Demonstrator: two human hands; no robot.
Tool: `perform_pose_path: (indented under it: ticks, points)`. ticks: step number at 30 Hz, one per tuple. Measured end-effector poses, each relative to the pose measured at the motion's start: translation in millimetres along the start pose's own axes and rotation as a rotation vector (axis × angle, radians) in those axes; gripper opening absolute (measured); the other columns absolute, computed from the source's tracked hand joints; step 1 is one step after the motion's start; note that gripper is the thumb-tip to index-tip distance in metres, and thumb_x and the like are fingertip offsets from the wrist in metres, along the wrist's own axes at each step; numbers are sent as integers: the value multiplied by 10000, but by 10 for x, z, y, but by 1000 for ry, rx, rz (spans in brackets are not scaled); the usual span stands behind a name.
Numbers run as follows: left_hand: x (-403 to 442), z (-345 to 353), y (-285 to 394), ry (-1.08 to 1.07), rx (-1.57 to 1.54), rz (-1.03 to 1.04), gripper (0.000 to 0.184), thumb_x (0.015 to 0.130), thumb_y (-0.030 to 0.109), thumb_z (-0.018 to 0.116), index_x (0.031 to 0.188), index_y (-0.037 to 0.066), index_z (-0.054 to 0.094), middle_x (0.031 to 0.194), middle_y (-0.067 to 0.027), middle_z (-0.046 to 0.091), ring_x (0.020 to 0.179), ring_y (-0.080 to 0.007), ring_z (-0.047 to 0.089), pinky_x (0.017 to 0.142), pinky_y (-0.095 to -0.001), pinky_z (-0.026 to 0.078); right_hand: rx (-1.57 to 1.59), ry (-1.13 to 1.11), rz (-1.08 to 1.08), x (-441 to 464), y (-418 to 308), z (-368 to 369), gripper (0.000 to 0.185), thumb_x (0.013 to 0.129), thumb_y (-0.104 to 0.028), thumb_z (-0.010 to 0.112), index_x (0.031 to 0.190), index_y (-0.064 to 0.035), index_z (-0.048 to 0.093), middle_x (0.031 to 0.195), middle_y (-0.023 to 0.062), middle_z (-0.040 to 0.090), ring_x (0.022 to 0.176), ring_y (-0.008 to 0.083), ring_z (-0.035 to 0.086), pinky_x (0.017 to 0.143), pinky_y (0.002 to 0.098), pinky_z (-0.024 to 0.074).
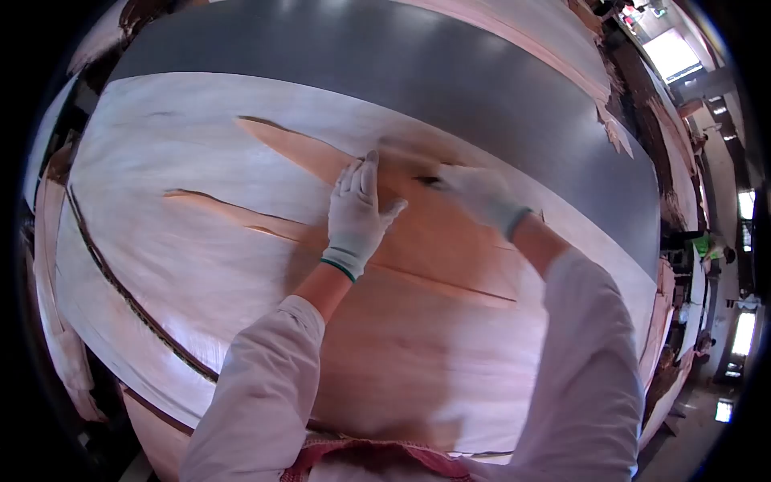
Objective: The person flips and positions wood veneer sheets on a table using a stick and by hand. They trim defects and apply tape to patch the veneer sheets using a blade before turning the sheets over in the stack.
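A pale veneer sheet [201, 161] covers much of the work surface, with long orange-brown patches showing on it. My left hand [358, 209], in a white glove with a green cuff edge, lies flat on the upper patch [297, 150], thumb spread from the fingers. To its right, my right hand [480, 191], also gloved, is smeared by motion over the right end of that patch. Something small and dark shows at its fingertips, too blurred to name. A narrower patch [233, 213] runs below my left hand, and a thin slit crosses the sheet further right.
A smooth grey surface [321, 48] borders the sheet's far side. A dark, rough-edged gap [136, 297] curves along the left. Stacks of veneer with ragged edges [554, 32] stand beyond. At the far right, a person in green [711, 247] is visible.
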State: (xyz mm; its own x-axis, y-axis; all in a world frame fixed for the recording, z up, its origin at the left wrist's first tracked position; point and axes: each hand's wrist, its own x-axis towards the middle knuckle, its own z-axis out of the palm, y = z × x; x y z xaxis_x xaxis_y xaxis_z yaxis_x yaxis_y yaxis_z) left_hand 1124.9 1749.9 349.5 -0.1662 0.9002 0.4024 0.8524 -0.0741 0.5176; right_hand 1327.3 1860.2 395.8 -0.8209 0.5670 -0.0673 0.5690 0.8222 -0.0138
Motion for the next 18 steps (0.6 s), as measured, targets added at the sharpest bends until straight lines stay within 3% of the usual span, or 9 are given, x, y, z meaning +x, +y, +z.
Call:
perform_pose_path:
  ticks: [2,5,8,9,10,13,16,18]
  points:
    - [3,37,-37,17,-71,3,718,760,349,709,1325,18,414,1288,-155,486,1219,-330,434,1055,-439,326,-147,-112,-146,491,-404,-37,116,862,-201,535,926,-114,579,829,98,660,723,282,664,586,415,523]
    - [14,24,-60,-78,29,19,662,769,345,700,1299,28,462,1274,-147,495,1204,-320,452,1032,-435,349,-255,-189,-140,547,-564,-64,101,855,-174,533,925,-120,581,799,91,656,710,274,667,536,402,521]
    - [17,7,-16,-44,82,58,543,780,329,695,1216,37,553,1240,-137,518,1204,-309,450,1006,-426,370,-156,31,19,-175,-70,113,107,871,-173,524,922,-100,582,764,80,658,648,267,654,516,392,503]
    - [14,3,-24,-36,91,68,524,777,320,700,1198,36,568,1228,-137,527,1198,-309,455,996,-425,379,-202,9,105,-620,151,329,131,885,-182,513,959,-91,572,721,111,644,611,285,637,510,405,491]
    - [1,23,-33,-33,100,64,533,777,347,695,1197,43,572,1241,-135,520,1204,-309,446,1004,-428,370,-18,-54,367,-1095,-5,181,156,905,-200,498,1006,-100,563,688,147,622,615,311,632,532,430,495]
    - [-10,40,-38,-10,113,77,529,786,350,687,1208,54,568,1253,-134,513,1204,-308,444,1007,-426,367,87,-154,812,-2183,-409,283,233,917,-222,510,1102,-82,541,782,219,635,702,397,627,603,484,487]
    - [-9,25,-1,-75,170,48,555,820,382,645,1252,55,526,1310,-128,477,1265,-293,394,1063,-422,318,309,294,874,-2294,-255,391,256,881,-204,578,1086,-54,545,834,220,641,764,375,635,648,444,483]
    - [-14,-17,62,10,160,94,479,818,353,649,1197,80,547,1249,-104,513,1199,-282,445,1016,-423,356,477,522,929,-2053,-45,267,276,850,-197,621,1069,-44,552,837,198,642,776,321,636,672,404,479]
